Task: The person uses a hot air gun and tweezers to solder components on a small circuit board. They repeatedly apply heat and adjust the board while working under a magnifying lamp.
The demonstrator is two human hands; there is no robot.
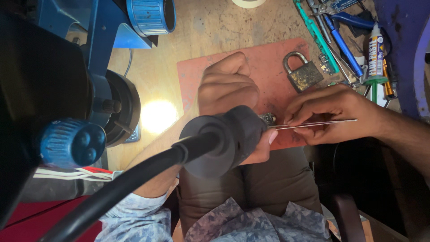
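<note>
Two hands work: left hand (228,92) clenches a black hot-air handle (224,136), right hand (333,112) pinches thin silver tweezers (313,124)

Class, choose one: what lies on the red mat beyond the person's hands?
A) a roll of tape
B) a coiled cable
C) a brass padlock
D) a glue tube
C: a worn brass padlock with its shackle closed lies on the red mat, apart from both hands.

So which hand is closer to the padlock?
The right hand, just below the padlock with tweezers. The left hand, holding the black tool, is farther left.
</note>
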